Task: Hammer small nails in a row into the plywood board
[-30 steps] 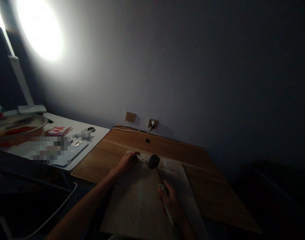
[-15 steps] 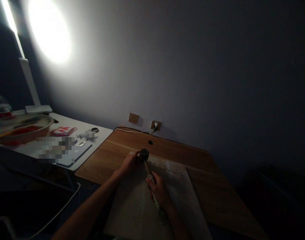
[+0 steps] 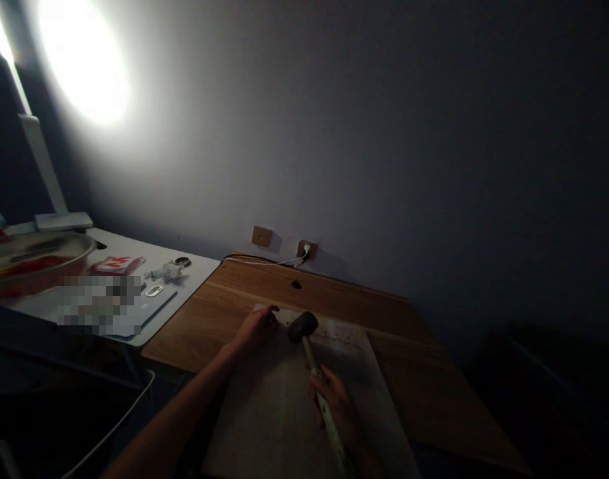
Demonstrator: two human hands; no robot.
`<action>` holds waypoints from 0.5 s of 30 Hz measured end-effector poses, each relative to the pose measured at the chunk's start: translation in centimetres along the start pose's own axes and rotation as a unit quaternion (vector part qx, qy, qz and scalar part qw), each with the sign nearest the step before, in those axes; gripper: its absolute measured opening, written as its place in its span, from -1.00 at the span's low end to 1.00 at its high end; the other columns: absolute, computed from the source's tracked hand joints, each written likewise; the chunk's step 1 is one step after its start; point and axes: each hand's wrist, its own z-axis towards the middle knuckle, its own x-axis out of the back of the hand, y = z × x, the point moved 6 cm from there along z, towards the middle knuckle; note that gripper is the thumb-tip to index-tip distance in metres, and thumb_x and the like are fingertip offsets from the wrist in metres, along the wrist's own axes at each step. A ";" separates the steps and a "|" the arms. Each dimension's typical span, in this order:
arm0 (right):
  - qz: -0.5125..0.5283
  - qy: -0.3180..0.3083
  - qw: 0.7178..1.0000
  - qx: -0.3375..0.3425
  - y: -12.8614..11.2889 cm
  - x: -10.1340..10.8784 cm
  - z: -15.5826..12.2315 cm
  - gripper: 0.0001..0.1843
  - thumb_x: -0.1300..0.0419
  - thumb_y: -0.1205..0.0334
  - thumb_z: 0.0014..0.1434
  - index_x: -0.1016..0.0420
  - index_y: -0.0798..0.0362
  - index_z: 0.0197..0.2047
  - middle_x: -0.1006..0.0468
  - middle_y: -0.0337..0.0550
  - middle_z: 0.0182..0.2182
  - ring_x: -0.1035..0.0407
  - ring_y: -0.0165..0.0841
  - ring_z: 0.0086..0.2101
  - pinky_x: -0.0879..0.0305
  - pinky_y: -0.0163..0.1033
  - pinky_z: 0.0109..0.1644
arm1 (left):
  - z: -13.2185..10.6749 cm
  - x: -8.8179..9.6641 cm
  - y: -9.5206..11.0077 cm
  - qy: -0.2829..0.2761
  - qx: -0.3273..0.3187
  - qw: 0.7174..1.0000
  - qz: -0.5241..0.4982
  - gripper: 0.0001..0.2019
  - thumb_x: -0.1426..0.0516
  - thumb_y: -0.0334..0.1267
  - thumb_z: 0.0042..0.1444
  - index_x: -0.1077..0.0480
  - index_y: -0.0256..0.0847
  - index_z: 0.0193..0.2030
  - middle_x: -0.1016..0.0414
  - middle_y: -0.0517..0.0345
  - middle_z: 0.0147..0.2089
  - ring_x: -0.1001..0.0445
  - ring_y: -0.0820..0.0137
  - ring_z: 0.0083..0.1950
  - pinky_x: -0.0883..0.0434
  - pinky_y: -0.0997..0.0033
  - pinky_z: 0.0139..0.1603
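Observation:
My right hand [image 3: 337, 402] is closed around the pale, worn handle of a mallet [image 3: 303, 327], whose dark, rounded head is above the far part of a pale board [image 3: 279, 406]. Along the board's far side runs a row of several small shiny bits [image 3: 335, 337], like nails or pins, too small to make out surely; the mallet head hides part of the row. At the board's far left corner rests my left hand [image 3: 255, 330], thumb and fingers apart and partly curled, holding nothing that I can see. It is left of the mallet head, not touching it.
Beneath the board is a wooden table [image 3: 204, 313] against the wall. A white table [image 3: 204, 264] adjoins at left, bearing a laptop [image 3: 152, 311], a large bowl [image 3: 79, 256], a red-and-white packet [image 3: 117, 265] and a lamp [image 3: 47, 166]. White cables [image 3: 264, 262] run to a wall socket [image 3: 307, 249].
The mallet head has moved right and away from my left hand, and my right hand has gone right and nearer to me. My left fingers have spread apart. The view has turned slightly.

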 end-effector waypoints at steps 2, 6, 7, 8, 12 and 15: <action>0.036 0.016 0.999 -0.022 1.2 1.7 -1.2 -0.27 -0.34 -0.30 -0.08 -0.39 0.07 -0.02 -0.42 -0.38 -0.54 -0.19 -0.54 -0.72 -0.07 -0.42 -0.71 | 0.0 0.0 -0.1 -0.003 -0.003 1.000 -0.002 -0.57 -0.14 -0.38 0.06 -0.41 -0.22 0.12 -0.64 0.05 -0.18 -0.58 0.31 -0.18 -0.42 0.41 -0.17; 0.089 0.090 0.991 -0.035 3.0 4.9 -3.2 -0.15 -0.39 -0.36 -0.19 -0.44 0.09 0.01 -0.42 -0.38 -0.60 -0.18 -0.53 -0.74 -0.03 -0.41 -0.72 | 0.1 -0.1 -0.3 -0.009 -0.001 1.000 0.004 -0.60 -0.14 -0.35 0.08 -0.42 -0.24 0.10 -0.63 0.04 -0.21 -0.58 0.30 -0.20 -0.43 0.40 -0.19; 0.098 0.110 0.988 -0.039 3.3 5.5 -3.6 -0.14 -0.39 -0.36 -0.23 -0.45 0.09 -0.02 -0.40 -0.38 -0.62 -0.18 -0.52 -0.75 -0.03 -0.40 -0.72 | 0.2 -0.1 -0.3 -0.009 0.000 1.000 0.004 -0.62 -0.13 -0.34 0.09 -0.43 -0.24 0.09 -0.63 0.04 -0.21 -0.58 0.31 -0.21 -0.43 0.40 -0.19; 0.106 0.130 0.985 -0.043 3.5 5.9 -4.0 -0.15 -0.40 -0.36 -0.25 -0.47 0.08 -0.04 -0.39 -0.38 -0.64 -0.20 -0.50 -0.75 -0.05 -0.39 -0.72 | 0.2 0.0 -0.2 -0.008 -0.001 1.000 0.005 -0.64 -0.13 -0.32 0.11 -0.44 -0.24 0.07 -0.62 0.04 -0.22 -0.57 0.31 -0.22 -0.43 0.40 -0.19; 0.129 0.167 0.976 -0.052 3.9 6.3 -5.1 -0.21 -0.32 -0.41 -0.15 -0.48 0.01 -0.03 -0.51 -0.28 -0.57 -0.37 -0.37 -0.65 -0.28 -0.30 -0.61 | 0.1 0.3 0.2 0.009 -0.013 1.000 0.023 -0.70 -0.10 -0.26 0.17 -0.48 -0.25 0.01 -0.61 0.01 -0.21 -0.55 0.33 -0.23 -0.43 0.40 -0.18; 0.066 0.148 0.986 -0.051 4.2 5.6 -5.3 -0.19 -0.22 -0.53 -0.10 -0.51 0.01 -0.07 -0.58 -0.17 -0.52 -0.46 -0.25 -0.57 -0.41 -0.18 -0.50 | 0.0 0.4 0.5 0.012 -0.021 0.999 0.034 -0.71 -0.10 -0.28 0.16 -0.50 -0.26 -0.01 -0.60 0.00 -0.20 -0.55 0.32 -0.23 -0.43 0.40 -0.18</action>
